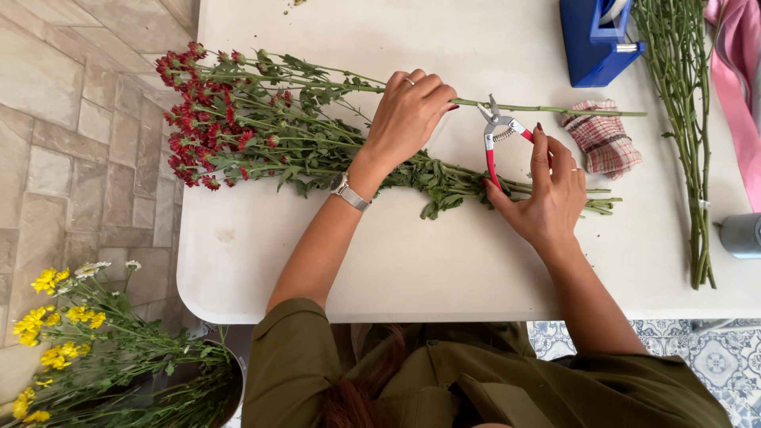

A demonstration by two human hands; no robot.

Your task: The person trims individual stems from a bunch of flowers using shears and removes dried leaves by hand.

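Stone-tiled floor (87, 158) on the left, patterned blue and white tile (713, 357) at the near right, and a white bench (444, 261) with rounded corners taking up most of the view.

So the left hand (408, 115) comes in with the forearm angled up from the near edge, wrist bent, knuckles up, fingers curled down and closed on a single long green stem (555, 109) that runs off to the right. There's a watch (349, 192) on that wrist. The right hand (551, 194) sits a bit nearer and to the right, fingers wrapped around the red handles of a pair of pruning shears (498, 135), whose metal blades point toward the far side and sit right at that stem, just right of the left hand. Can't quite tell if the blades touch it.

Under and left of the left hand lies a bunch of red flowers (206, 119), heads to the left, leafy stems stretching right under both hands.

Other stuff: a checked cloth (602, 143) just right of the shears, a blue tape dispenser (594, 40) at the far edge, bare green stems (686, 119) down the right side, a pink ribbon (741, 87) beyond them. Yellow flowers (47, 333) stand in a bucket on the floor, near left.
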